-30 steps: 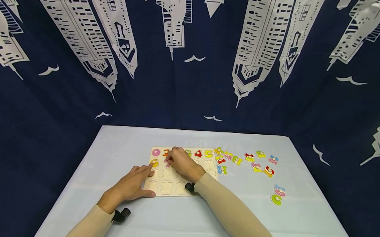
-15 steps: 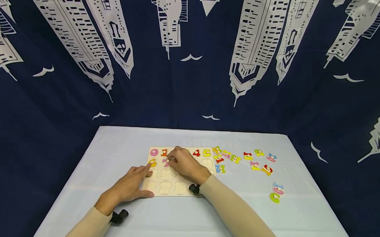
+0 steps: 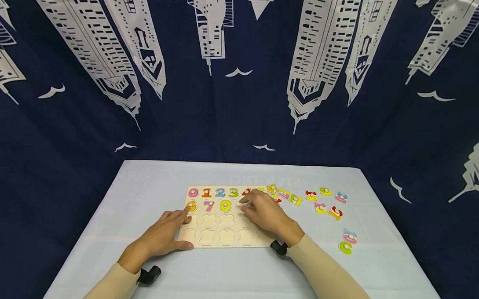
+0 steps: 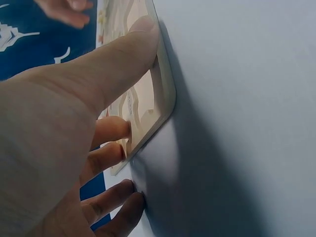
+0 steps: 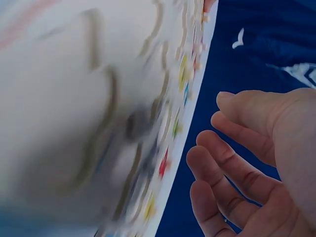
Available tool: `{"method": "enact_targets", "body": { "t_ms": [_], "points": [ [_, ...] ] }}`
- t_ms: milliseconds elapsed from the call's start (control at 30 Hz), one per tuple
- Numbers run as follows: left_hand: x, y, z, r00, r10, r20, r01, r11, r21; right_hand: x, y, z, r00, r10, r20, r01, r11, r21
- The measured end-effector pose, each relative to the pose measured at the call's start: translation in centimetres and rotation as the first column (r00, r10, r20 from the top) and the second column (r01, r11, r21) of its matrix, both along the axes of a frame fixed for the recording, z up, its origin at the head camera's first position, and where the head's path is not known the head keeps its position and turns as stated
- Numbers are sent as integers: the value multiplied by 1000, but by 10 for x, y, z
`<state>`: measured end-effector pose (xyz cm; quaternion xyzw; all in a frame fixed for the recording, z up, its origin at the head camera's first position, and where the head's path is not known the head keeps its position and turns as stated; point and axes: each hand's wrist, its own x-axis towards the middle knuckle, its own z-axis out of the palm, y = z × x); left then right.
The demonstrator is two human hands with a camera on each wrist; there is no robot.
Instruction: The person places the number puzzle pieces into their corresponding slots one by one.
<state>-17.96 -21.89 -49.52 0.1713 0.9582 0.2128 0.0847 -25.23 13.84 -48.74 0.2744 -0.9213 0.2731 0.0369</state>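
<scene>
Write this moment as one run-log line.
left hand: touching board; right hand: over board, empty; yellow 8: second row; loose pieces: right of board

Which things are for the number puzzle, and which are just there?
For the puzzle:
- wooden board
- numbers in the board
- loose pieces
- left hand
- right hand

Just there:
- building-print cloth
- white table
- black wrist gadgets

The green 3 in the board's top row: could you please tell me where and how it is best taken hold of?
I would pinch the small knob on the green 3, probably from above with the right hand, which is nearer. The piece lies flat in the wooden board, so its edges seem to offer little grip, while the knob stands up from its face.
</scene>
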Motion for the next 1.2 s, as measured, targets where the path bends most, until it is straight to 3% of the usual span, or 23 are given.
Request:
{"method": "enact_targets", "body": {
  "t_ms": [333,667,867,1200],
  "points": [
    [0,-1,-3,1000,-2,-15,2,1000,2,31,76,-13,991,-137,-16,136,991,-2],
    [-1,-4,-6,1000,-3,-22,3,1000,6,58,141,-13,961,-273,-34,274,961,27],
    [0,-3,-5,1000,-6,-19,6,1000,1,75,181,-16,954,-295,-57,298,953,48],
    [-1,-2,-4,1000,4,-12,-4,1000,-7,96,244,-23,955,-295,36,294,955,41]
  ]
}}
